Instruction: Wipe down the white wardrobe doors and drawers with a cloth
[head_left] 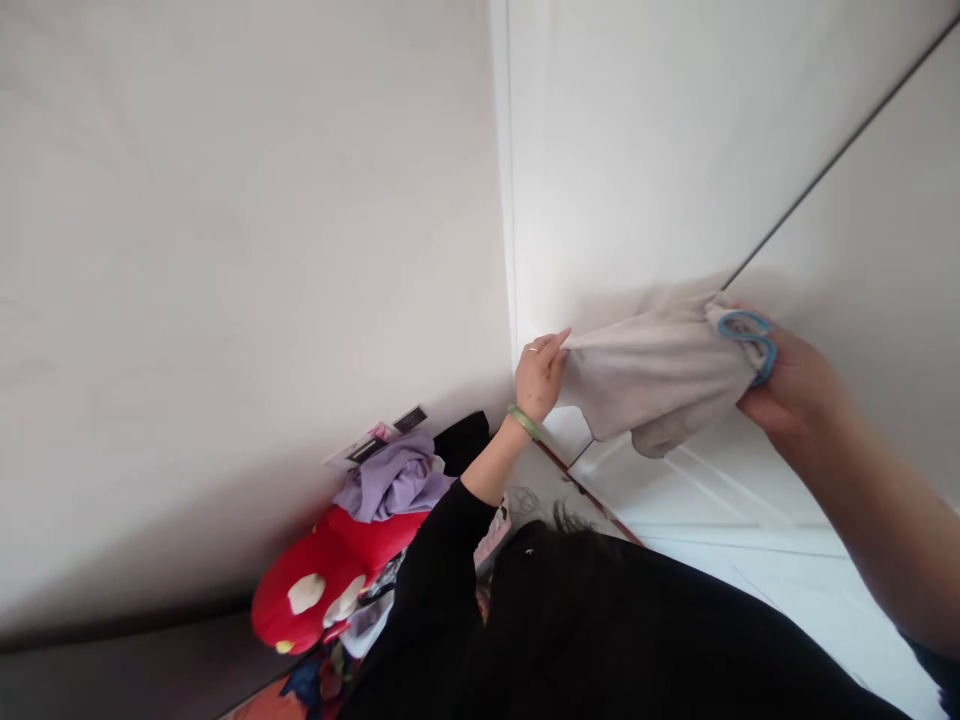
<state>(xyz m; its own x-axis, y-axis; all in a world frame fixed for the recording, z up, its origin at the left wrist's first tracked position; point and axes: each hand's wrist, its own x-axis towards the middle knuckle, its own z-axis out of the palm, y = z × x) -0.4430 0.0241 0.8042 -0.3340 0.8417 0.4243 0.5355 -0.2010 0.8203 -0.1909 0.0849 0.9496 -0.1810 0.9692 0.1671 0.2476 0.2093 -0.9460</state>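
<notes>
1. Low at the left, a red toy [322, 590] and purple clothes [394, 480] lie heaped against the wall [225, 250], well apart from the work, and need no care.
2. Left hand [538, 378], with a green bangle [523, 421] at the wrist, pinches the left corner of the cloth [652, 375] between thumb and forefinger, with the other fingers curled in. The pinch looks shallow. I judge that a deeper bite on the fabric would hold better against the pull.
3. Cloth, beige, hangs in the air between the two hands, in front of a white panel [637, 150]. Its top edge is drawn fairly straight and its lower part sags in a fold. Keeping that top edge tight and level seems the main point, since slack fabric bunches against blades.
4. Scissors [750, 338], blue-handled, sit at the cloth's right end. Only the loops show and the blades are hidden, so I cannot tell whether they are open.
5. Right hand [799, 385] is closed around the cloth's right end with the scissors loops at its fingers. Holding both at once looks awkward. A steady pull away from the left hand, with the wrist quiet, should keep the fabric from slipping.
</notes>
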